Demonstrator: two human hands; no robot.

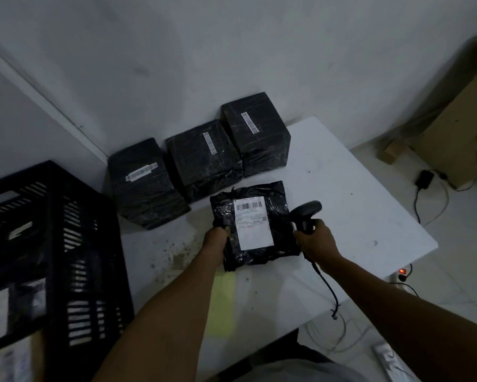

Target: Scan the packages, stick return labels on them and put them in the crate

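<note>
Left hand point(215, 238) grips flat black plastic-wrapped pkg point(255, 226) w/ white label at its 9 o'clock edge; right hand point(313, 235) holds black corded handheld scanner point(306, 215), apparently touching pkg at 3 o'clock.

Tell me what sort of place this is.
Probably a small parcel-handling or returns back room. Black plastic-wrapped packages with barcode labels line a white table against a bare wall, the right hand holds a black corded barcode scanner, and a black slatted plastic crate stands alongside.
</note>
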